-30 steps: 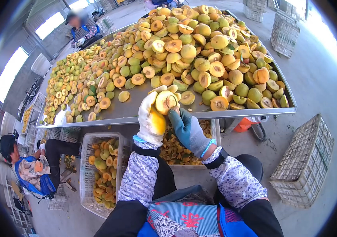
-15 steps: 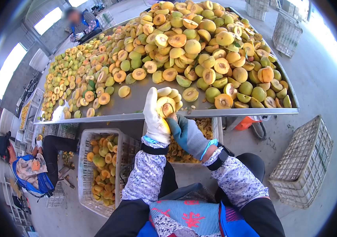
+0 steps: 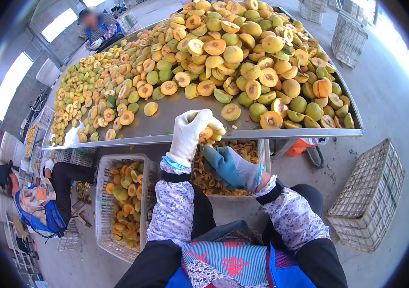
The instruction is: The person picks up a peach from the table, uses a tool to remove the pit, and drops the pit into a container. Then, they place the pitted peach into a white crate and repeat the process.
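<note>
My left hand (image 3: 191, 135), in a white glove, is closed around an apricot half (image 3: 206, 135) over the near edge of the metal table (image 3: 180, 108). Only a bit of the yellow fruit shows between its fingers. Just below and to the right, my right hand (image 3: 234, 167) in a blue-grey glove is curled closed, its fingertips close to the fruit. What those fingers hold, if anything, is hidden. Both hands are above a crate of yellow-brown fruit scraps (image 3: 243, 150). Halved apricots (image 3: 233, 55) with brown centres are heaped on the table.
A white crate (image 3: 100, 206) of apricot halves stands left of my legs. On the floor at right is an upturned-looking pale crate (image 3: 368, 199). A co-worker (image 3: 41, 199) sits at the left, another person (image 3: 100, 31) at the table's far end. The table has a raised metal rim (image 3: 310, 133).
My left hand has turned over, so its back faces me and the apricot's cut face no longer shows. My right hand has dropped slightly and its fingers have curled.
</note>
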The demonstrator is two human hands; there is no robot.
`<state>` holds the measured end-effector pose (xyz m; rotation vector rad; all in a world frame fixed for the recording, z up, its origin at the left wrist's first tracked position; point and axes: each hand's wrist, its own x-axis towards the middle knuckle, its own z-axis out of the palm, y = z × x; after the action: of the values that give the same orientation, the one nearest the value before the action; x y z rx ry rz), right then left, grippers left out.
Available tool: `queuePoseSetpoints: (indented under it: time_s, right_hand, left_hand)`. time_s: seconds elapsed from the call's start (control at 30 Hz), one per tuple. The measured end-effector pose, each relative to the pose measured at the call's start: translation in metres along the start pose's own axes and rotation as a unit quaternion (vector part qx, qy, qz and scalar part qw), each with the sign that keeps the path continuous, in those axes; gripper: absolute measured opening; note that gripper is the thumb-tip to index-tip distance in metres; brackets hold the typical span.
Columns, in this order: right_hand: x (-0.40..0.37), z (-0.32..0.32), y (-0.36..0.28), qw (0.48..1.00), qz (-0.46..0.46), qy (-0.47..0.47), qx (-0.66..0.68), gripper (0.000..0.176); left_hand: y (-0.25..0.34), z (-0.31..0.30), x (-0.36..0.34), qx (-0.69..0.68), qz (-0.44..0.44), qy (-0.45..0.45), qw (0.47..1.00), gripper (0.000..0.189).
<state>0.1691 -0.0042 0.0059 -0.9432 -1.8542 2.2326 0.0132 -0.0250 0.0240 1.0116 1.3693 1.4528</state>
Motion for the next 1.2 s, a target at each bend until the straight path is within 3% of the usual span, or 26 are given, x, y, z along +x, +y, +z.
queuePoseSetpoints:
  time_s: [0.03,0.1,0.2,0.23,0.3,0.33,0.43,0.5,0.57,0.6,0.63,0.67,0.73,0.8,0.87,0.9,0.93,0.97,1.07,1.1,1.2]
  right_hand:
    - [0.000,-0.003,0.002,0.996,0.024,-0.053,0.064,0.048]
    - [0.004,-0.010,0.010,0.967,0.070,-0.157,0.187,0.049]
    - [0.018,-0.011,0.027,0.869,0.014,-0.326,0.372,0.050]
    - [0.019,-0.013,0.026,0.876,0.003,-0.329,0.352,0.051]
    - [0.011,-0.012,0.011,0.974,0.015,-0.171,0.148,0.058]
    - [0.007,-0.011,0.005,0.995,0.022,-0.088,0.042,0.062]
    - [0.017,-0.011,0.031,0.957,-0.139,0.067,-0.246,0.058]
    - [0.009,-0.019,0.044,0.911,-0.085,0.104,-0.390,0.052]
    - [0.006,-0.025,0.052,0.873,-0.065,0.132,-0.464,0.046]
    - [0.006,-0.026,0.054,0.869,-0.073,0.141,-0.468,0.043]
    - [0.009,-0.027,0.054,0.865,-0.083,0.152,-0.471,0.039]
    - [0.012,-0.025,0.051,0.869,-0.103,0.155,-0.458,0.039]
    - [0.010,-0.016,0.046,0.879,-0.136,0.155,-0.429,0.040]
    - [0.011,-0.009,0.038,0.896,-0.124,0.137,-0.404,0.040]
    - [0.017,-0.006,0.041,0.904,-0.141,0.124,-0.383,0.040]
    - [0.018,-0.005,0.042,0.906,-0.144,0.122,-0.378,0.041]
    - [0.020,-0.005,0.041,0.908,-0.148,0.123,-0.373,0.041]
    - [0.020,-0.005,0.041,0.910,-0.150,0.123,-0.367,0.042]
    - [0.018,-0.005,0.038,0.921,-0.166,0.135,-0.325,0.039]
    - [0.017,-0.005,0.035,0.924,-0.189,0.140,-0.301,0.038]
    - [0.017,-0.003,0.029,0.934,-0.240,0.155,-0.214,0.036]
  left_hand:
    - [0.002,-0.001,0.000,0.020,0.006,-0.025,0.999,0.046]
    - [-0.007,-0.008,0.003,-0.072,0.026,-0.066,0.995,0.046]
    - [-0.021,-0.007,0.004,-0.222,0.057,-0.058,0.972,0.045]
    - [-0.024,-0.004,0.004,-0.274,0.067,-0.045,0.958,0.044]
    - [-0.025,-0.006,0.004,-0.282,0.056,-0.019,0.957,0.040]
    - [-0.024,-0.007,0.003,-0.287,0.050,-0.004,0.957,0.039]
    - [-0.010,-0.016,-0.009,-0.256,0.039,0.152,0.954,0.036]
    - [-0.003,-0.056,-0.017,-0.356,0.074,0.151,0.919,0.033]
    - [0.005,-0.092,-0.045,-0.228,0.084,0.259,0.935,0.034]
    - [0.012,-0.109,-0.063,-0.094,0.041,0.295,0.950,0.039]
    - [0.015,-0.133,-0.071,0.083,-0.073,0.330,0.938,0.037]
    - [0.002,-0.162,-0.079,0.417,-0.094,0.346,0.835,0.033]
    - [-0.010,-0.188,-0.080,0.622,-0.012,0.371,0.689,0.035]
    - [0.004,-0.177,-0.057,0.559,0.056,0.349,0.750,0.037]
    - [0.005,-0.173,-0.013,0.526,0.053,0.284,0.800,0.050]
    - [0.009,-0.170,0.010,0.566,0.049,0.230,0.790,0.057]
    - [-0.003,-0.178,0.038,0.540,0.080,0.203,0.813,0.061]
    - [-0.015,-0.182,0.063,0.569,0.082,0.218,0.789,0.064]
    - [-0.033,-0.182,0.096,0.645,-0.100,0.134,0.746,0.063]
    - [-0.029,-0.176,0.102,0.679,-0.092,0.148,0.713,0.057]
    - [-0.019,-0.162,0.089,0.493,-0.072,0.134,0.856,0.041]
